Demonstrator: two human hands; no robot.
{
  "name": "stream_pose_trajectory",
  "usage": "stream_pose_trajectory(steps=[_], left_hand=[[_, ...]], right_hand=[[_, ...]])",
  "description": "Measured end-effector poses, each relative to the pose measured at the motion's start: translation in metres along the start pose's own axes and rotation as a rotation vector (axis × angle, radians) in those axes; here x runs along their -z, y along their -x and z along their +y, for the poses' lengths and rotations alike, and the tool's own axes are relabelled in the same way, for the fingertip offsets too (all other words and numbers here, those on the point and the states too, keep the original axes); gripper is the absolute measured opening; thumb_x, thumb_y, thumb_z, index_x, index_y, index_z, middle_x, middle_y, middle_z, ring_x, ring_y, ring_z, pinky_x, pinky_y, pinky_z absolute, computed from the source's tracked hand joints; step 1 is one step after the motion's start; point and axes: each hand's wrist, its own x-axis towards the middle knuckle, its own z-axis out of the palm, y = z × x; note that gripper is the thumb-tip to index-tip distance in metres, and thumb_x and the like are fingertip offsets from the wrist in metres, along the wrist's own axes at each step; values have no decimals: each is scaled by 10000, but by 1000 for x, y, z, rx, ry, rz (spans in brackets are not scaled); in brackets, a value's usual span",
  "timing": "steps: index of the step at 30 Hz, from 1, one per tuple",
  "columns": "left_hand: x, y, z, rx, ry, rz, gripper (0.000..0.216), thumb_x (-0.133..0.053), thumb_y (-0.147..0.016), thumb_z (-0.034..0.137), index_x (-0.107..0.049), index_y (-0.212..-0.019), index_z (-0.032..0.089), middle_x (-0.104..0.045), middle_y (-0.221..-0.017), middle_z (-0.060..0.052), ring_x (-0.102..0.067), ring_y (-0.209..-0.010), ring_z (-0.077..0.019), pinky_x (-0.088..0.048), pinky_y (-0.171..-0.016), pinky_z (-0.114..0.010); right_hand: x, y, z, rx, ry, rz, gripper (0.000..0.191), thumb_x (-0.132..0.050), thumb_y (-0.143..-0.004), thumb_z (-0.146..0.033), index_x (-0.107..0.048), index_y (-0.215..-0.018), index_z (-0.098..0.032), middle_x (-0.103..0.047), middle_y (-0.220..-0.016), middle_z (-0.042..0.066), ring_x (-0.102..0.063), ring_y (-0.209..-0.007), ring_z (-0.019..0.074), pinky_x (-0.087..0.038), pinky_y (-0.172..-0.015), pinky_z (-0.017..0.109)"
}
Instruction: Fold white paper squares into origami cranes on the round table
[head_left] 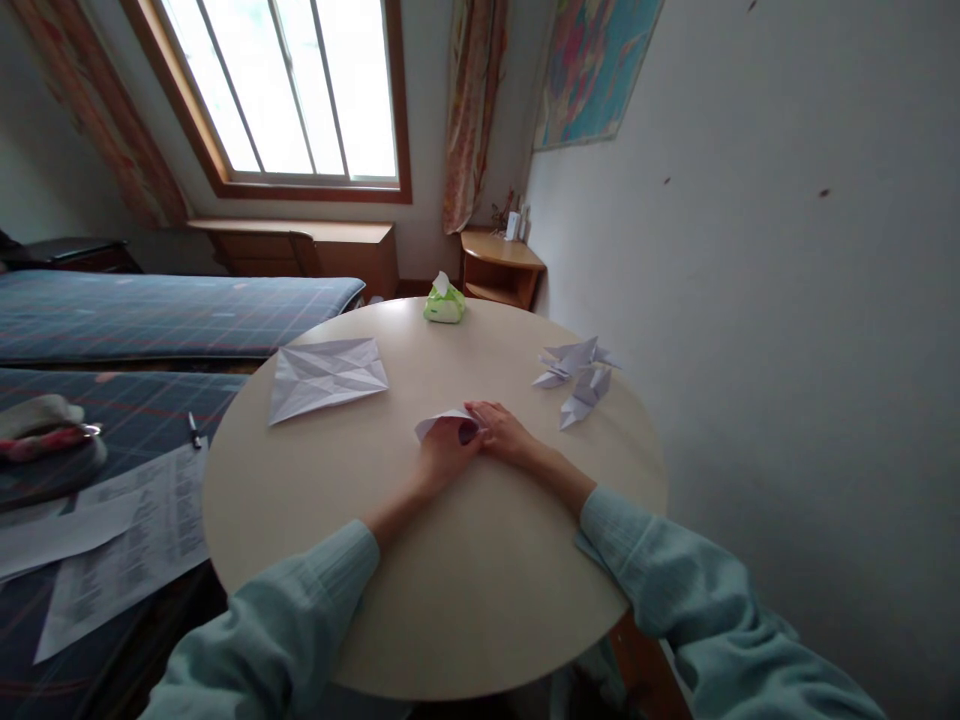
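A small piece of folded white paper (pixel 433 424) is between my two hands at the middle of the round table (pixel 450 580). My left hand (pixel 445 450) curls around its near side, fingers closed on it. From the right, my right hand (pixel 501 432) presses on the paper's right end, fingers together; part of the paper is hidden under both hands. Farther left lies a creased, opened-out white sheet (pixel 330 375). To the right of my hands sit several folded white paper figures (pixel 585 395), close together near the table's edge.
A green tissue pack (pixel 444 302) stands at the table's far edge. On the left, a plaid bed (pixel 150 395) holds printed sheets (pixel 142 530), a pen (pixel 194 431) and a grey and red bundle (pixel 49 445). A white wall (pixel 787 350) rises close on the right.
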Motion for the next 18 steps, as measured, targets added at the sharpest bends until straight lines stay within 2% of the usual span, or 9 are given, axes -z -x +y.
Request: stream_pose_trajectory(steps=[2, 5, 11, 18], left_hand=[[-1, 1, 7, 1, -81, 29, 300, -490, -762, 423, -598, -753, 143, -620, -769, -82, -558, -778, -211, -415, -738, -325], [-2, 1, 11, 5, -88, 25, 282, -446, -794, 370, -604, -779, 137, -623, -789, -89, -560, -763, -208, -412, -720, -319], [-1, -6, -11, 37, 102, 0, 192, -478, -785, 274, -598, -724, 138, -617, -724, -40, -552, -684, -152, -425, -645, -257], [10, -12, -23, 1, 263, -151, 80, -572, -694, 143, -622, -751, 116, -652, -741, -36, -581, -671, -144, -448, -625, -236]], right_hand=[[0, 0, 0, -5, 3, 3, 525, -571, -686, -244, -442, -1185, -146, -520, -1171, 117, -458, -1091, 226, -350, -947, 380], [2, 0, -1, -9, -9, 12, 509, -565, -701, -280, -449, -1181, -156, -528, -1161, 113, -461, -1089, 223, -355, -944, 381], [6, 0, -8, -24, -41, 28, 601, -610, -663, -416, -452, -1178, -151, -538, -1145, 117, -467, -1080, 230, -368, -934, 380], [4, 1, -6, -33, -33, 14, 683, -635, -630, -471, -435, -1194, -142, -522, -1163, 122, -446, -1097, 250, -350, -948, 396]])
